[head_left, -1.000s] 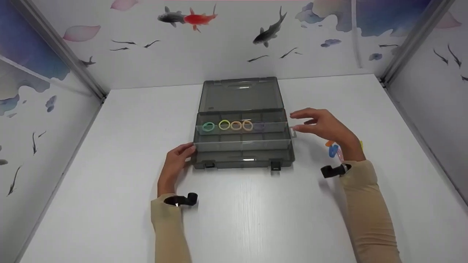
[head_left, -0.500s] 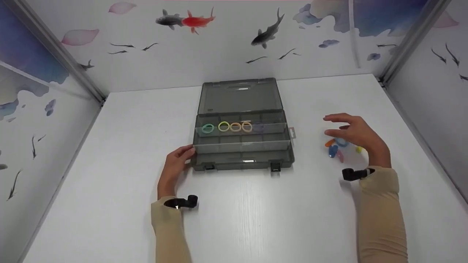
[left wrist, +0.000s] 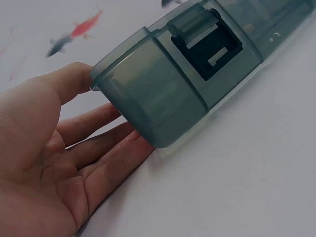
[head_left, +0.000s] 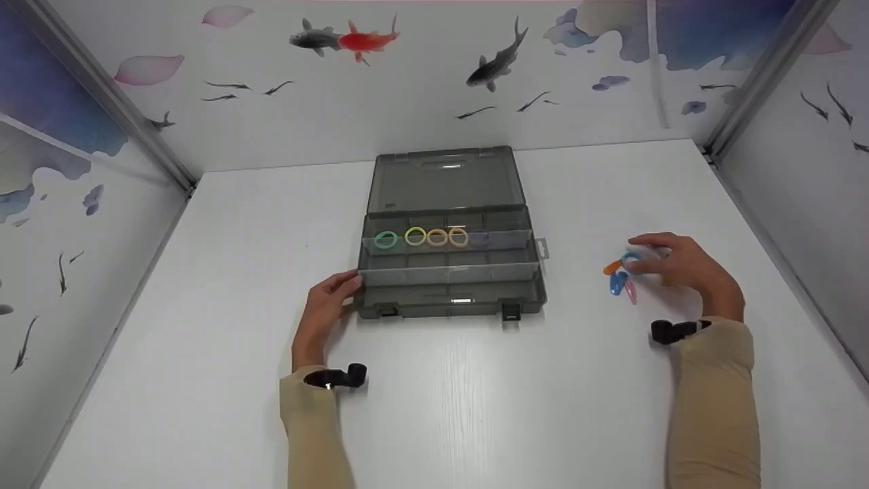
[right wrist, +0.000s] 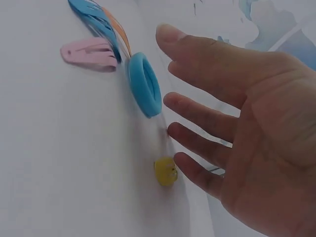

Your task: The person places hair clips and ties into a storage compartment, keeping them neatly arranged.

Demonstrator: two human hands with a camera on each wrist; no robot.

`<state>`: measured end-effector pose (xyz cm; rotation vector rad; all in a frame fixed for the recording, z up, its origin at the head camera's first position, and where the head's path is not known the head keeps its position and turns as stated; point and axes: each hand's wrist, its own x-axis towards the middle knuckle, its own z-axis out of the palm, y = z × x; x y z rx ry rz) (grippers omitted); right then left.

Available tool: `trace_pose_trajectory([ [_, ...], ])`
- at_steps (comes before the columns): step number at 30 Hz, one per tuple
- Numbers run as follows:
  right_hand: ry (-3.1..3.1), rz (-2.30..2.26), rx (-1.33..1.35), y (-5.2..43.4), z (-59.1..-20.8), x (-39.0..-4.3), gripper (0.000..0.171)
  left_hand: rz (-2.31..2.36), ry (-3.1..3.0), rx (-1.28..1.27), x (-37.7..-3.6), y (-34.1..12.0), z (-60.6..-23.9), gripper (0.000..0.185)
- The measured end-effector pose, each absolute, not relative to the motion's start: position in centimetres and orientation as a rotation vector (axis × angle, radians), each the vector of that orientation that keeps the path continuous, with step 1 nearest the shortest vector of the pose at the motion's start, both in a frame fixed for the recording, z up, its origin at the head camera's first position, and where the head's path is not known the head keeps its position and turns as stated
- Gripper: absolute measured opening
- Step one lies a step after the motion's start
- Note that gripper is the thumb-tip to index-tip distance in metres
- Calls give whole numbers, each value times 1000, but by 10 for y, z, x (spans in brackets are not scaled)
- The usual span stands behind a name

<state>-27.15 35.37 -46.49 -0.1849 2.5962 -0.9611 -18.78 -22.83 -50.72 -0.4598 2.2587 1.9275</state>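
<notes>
A smoky-grey compartment box [head_left: 451,308] stands with its lid [head_left: 445,182] laid back. My left hand [head_left: 324,309] touches its near left corner, thumb at the rim and fairly straight fingers along the side. Several hair ties, among them a green one [head_left: 385,240] and a yellow one [head_left: 415,236], sit in the back row. Over at the right, my right hand [head_left: 686,263] hovers with parted fingers beside a blue hair tie [right wrist: 144,85]. Close by lie a pink snap hair clip [right wrist: 90,53], blue hair clips [head_left: 617,283], an orange clip [head_left: 612,267] and a small yellow claw clip [right wrist: 165,171].
The box's front latch [left wrist: 210,47] hangs unfastened. A hanging tab [head_left: 542,248] sticks out from its right side. Printed panels wall in the white table [head_left: 434,407] at the back and both sides.
My right hand has moved right from beside the box and come down to the small hair accessories. The left hand stays at the box corner.
</notes>
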Motion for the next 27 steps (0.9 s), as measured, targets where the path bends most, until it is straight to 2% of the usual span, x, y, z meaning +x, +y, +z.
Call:
trace_pose_trajectory([
  [8, 2577, -937, -224, 360, -472, -273, 73, 1922, 2260, -471, -189, -229, -507, 48],
  [18, 2597, -918, -231, 357, -475, -273, 53, 1953, 2233, -467, -190, -229, -508, 46],
  [27, 2593, -988, -167, 354, -473, -276, 57, 1957, 2239, -469, -189, -228, -506, 43],
])
